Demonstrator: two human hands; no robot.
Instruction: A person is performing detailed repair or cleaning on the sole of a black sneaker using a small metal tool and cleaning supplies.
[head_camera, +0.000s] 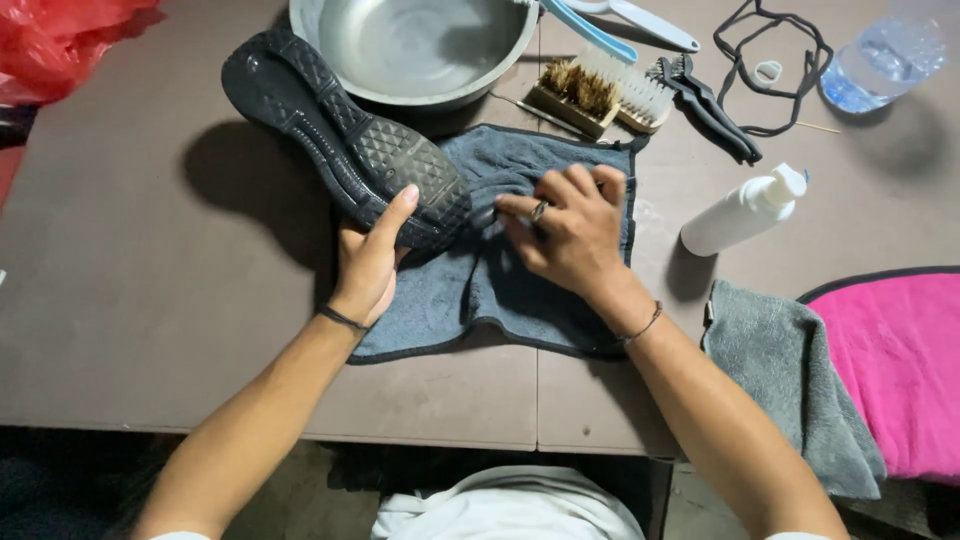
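Your left hand (368, 262) grips the black shoe (340, 135), sole up (tilted for access), at the grey towel's (480, 290) left edge; your right hand (570, 228) pinches bunched towel beside the toe.

table (150, 300): brown | on it: dark blue towel (480, 290), metal bowl (415, 50), brushes (600, 95), white bottle (745, 212), grey cloth (790, 380), pink cloth (895, 370), black cord (770, 60), red bag (60, 40)
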